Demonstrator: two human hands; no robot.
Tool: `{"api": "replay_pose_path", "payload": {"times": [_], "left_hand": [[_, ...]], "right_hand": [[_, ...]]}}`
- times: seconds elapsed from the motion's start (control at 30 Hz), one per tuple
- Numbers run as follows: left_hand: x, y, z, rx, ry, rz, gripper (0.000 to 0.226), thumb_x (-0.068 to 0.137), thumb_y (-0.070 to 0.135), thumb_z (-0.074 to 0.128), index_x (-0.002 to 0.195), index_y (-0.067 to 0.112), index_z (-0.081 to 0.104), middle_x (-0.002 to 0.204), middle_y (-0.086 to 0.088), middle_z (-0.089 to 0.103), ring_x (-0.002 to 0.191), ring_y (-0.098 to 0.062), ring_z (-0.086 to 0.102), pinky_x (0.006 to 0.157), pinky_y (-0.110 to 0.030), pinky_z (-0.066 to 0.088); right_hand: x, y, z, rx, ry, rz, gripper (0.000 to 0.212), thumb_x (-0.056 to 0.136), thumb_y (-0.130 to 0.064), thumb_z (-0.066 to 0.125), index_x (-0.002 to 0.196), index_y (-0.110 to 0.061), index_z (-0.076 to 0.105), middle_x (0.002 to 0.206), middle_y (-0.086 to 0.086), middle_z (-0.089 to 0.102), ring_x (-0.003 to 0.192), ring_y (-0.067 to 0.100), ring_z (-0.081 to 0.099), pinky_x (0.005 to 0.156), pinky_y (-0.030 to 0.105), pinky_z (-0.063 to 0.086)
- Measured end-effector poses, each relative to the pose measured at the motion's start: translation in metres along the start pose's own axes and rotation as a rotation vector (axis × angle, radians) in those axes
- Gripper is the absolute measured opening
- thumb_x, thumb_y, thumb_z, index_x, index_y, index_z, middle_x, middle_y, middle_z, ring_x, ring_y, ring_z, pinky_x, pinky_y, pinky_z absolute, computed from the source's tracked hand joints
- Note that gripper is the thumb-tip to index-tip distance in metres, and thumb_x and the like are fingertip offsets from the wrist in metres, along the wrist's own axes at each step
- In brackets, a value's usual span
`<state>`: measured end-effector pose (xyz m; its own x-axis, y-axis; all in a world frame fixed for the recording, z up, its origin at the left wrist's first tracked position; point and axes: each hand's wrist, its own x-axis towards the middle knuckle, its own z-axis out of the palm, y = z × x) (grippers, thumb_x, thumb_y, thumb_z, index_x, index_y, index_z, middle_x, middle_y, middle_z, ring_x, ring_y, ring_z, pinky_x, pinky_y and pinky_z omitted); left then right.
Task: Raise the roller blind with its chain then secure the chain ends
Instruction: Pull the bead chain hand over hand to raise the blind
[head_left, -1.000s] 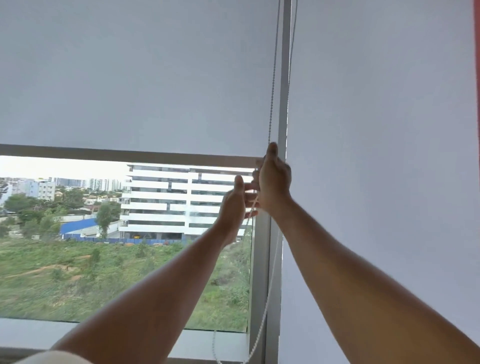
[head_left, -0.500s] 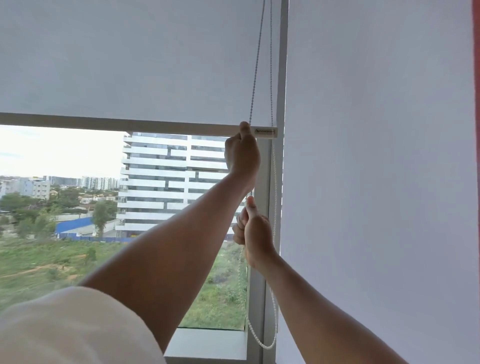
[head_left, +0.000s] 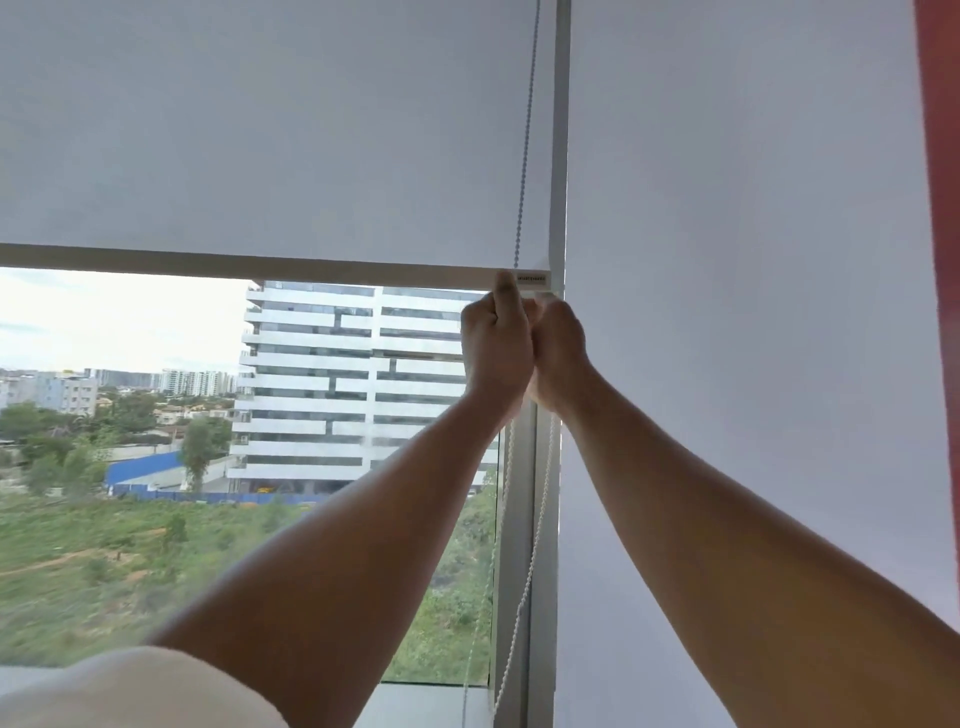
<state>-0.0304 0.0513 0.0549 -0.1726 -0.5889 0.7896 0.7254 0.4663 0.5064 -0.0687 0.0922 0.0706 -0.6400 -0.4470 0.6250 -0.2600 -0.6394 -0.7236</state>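
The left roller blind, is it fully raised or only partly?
Partly raised. The left roller blind covers the upper window; its bottom bar sits about mid-height, with the buildings visible below it.

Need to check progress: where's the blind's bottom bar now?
The bottom bar spans the left window's upper-middle, its right end just above both fists, left hand and right hand.

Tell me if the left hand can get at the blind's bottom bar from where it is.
Probably yes: the left hand is fisted on the chain just beneath the bottom bar, with nothing between.
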Motion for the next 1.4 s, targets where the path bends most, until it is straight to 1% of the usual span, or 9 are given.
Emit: {"api": "replay_pose_path", "payload": {"times": [0.13, 0.27, 0.6, 0.8, 0.93, 1.0, 1.17, 1.3, 1.4], "left_hand": [[-0.028, -0.031, -0.014, -0.022, -0.046, -0.045, 0.060, 0.097, 0.050, 0.042, 0.048, 0.015, 0.038, 0.044, 0.004, 0.032, 0.043, -0.017, 0.029, 0.044, -0.040, 0.024], [-0.058, -0.058, -0.029, -0.081, -0.104, -0.138, 0.054, 0.099, 0.046, 0.043, 0.054, 0.025, 0.023, 0.045, 0.010, 0.021, 0.038, -0.010, 0.017, 0.042, -0.019, 0.015], [-0.067, -0.082, -0.050, -0.046, -0.284, -0.373, 0.059, 0.105, 0.041, 0.036, 0.049, 0.024, 0.036, 0.044, 0.008, 0.030, 0.042, -0.012, 0.022, 0.041, -0.023, 0.019], [-0.024, -0.060, -0.047, 0.015, -0.319, -0.468, 0.062, 0.105, 0.055, 0.019, 0.086, 0.020, 0.067, 0.072, 0.006, 0.072, 0.079, -0.015, 0.063, 0.077, -0.035, 0.047], [0.010, -0.024, -0.032, -0.072, -0.296, -0.463, 0.056, 0.104, 0.054, 0.026, 0.100, 0.019, 0.069, 0.091, -0.004, 0.076, 0.080, -0.017, 0.070, 0.065, -0.027, 0.053], [0.024, -0.007, -0.023, -0.070, -0.281, -0.459, 0.055, 0.105, 0.052, 0.027, 0.106, 0.018, 0.069, 0.095, -0.005, 0.072, 0.078, -0.017, 0.066, 0.067, -0.029, 0.051], [0.040, 0.017, 0.007, 0.014, -0.223, -0.484, 0.054, 0.102, 0.058, 0.031, 0.081, 0.015, 0.058, 0.052, 0.004, 0.045, 0.038, -0.009, 0.038, 0.042, -0.018, 0.033], [0.036, 0.008, 0.021, 0.003, 0.031, -0.357, 0.051, 0.098, 0.055, 0.040, 0.081, 0.013, 0.066, 0.065, -0.012, 0.067, 0.054, -0.018, 0.050, 0.059, -0.036, 0.042], [0.029, 0.008, 0.016, -0.066, 0.016, -0.221, 0.060, 0.100, 0.045, 0.041, 0.043, 0.024, 0.036, 0.049, 0.002, 0.029, 0.047, -0.017, 0.023, 0.054, -0.034, 0.017]], "right_hand": [[0.008, -0.021, 0.013, -0.029, 0.004, 0.071, 0.034, 0.096, -0.025, 0.039, 0.081, -0.011, 0.066, 0.068, 0.001, 0.069, 0.063, 0.019, 0.061, 0.061, 0.031, 0.047], [0.015, -0.028, 0.025, 0.023, -0.004, 0.138, 0.039, 0.101, -0.036, 0.035, 0.089, -0.009, 0.061, 0.067, 0.002, 0.060, 0.046, 0.014, 0.042, 0.046, 0.022, 0.033], [0.015, -0.006, 0.030, 0.022, 0.129, -0.091, 0.057, 0.100, -0.049, 0.040, 0.049, -0.026, 0.029, 0.041, -0.009, 0.024, 0.031, 0.009, 0.019, 0.035, 0.017, 0.015], [0.001, 0.011, 0.020, -0.087, 0.132, -0.167, 0.057, 0.101, -0.051, 0.039, 0.052, -0.024, 0.030, 0.038, -0.009, 0.027, 0.032, 0.009, 0.024, 0.035, 0.019, 0.022], [-0.022, 0.052, 0.009, -0.111, 0.128, -0.123, 0.057, 0.101, -0.047, 0.043, 0.054, -0.020, 0.060, 0.047, -0.007, 0.058, 0.047, 0.007, 0.058, 0.049, 0.022, 0.051], [-0.034, 0.069, 0.002, -0.060, 0.064, -0.083, 0.056, 0.101, -0.049, 0.043, 0.053, -0.021, 0.053, 0.046, -0.004, 0.047, 0.038, 0.009, 0.045, 0.041, 0.026, 0.038], [-0.039, 0.076, -0.010, -0.064, 0.008, -0.046, 0.057, 0.100, -0.049, 0.046, 0.055, -0.022, 0.025, 0.052, 0.001, 0.016, 0.037, 0.010, 0.013, 0.041, 0.022, 0.009], [-0.032, 0.078, -0.009, -0.010, -0.041, 0.000, 0.060, 0.104, -0.029, 0.036, 0.044, -0.026, 0.032, 0.044, -0.005, 0.022, 0.037, 0.009, 0.014, 0.038, 0.020, 0.011], [-0.026, 0.071, -0.017, 0.060, -0.089, 0.071, 0.052, 0.103, -0.027, 0.030, 0.052, -0.024, 0.042, 0.043, -0.007, 0.029, 0.041, 0.010, 0.018, 0.045, 0.026, 0.013]]}}
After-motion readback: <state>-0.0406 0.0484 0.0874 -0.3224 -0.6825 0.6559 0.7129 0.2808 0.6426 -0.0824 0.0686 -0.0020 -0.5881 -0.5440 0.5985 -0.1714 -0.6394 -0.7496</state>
